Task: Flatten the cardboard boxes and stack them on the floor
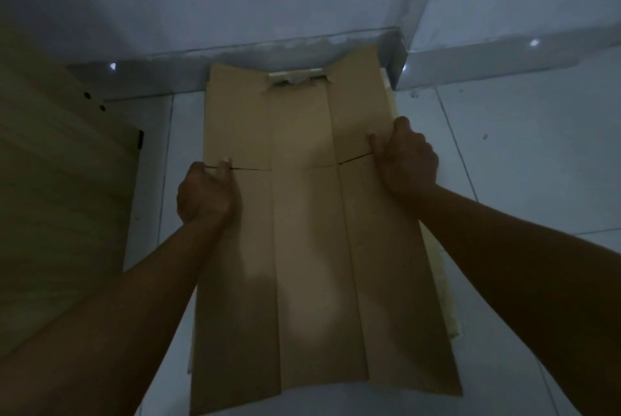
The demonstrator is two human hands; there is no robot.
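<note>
1. the cardboard box is already collapsed into a flat sheet; its creases run lengthwise and slits mark where the flaps start.
2. it lies over the tiled floor, far end close to the wall by the corner where a pillar juts out.
3. the left hand grips the sheet's left edge at the slit, fingers curled round the board.
4. the right hand grips the right edge at the matching slit, thumb on top.
5. i cannot tell whether the sheet rests fully on the floor or is held a little above it.
6. a paler edge peeks out under its right side, likely another flattened piece, so a stack seems to be started.
7. judging by this, flattening of this box is done; what remains is letting it settle squarely on the pile and releasing it.
8. no open box or other container shows, so nothing is held inside anything.
9. a wooden panel stands at the left.
</note>
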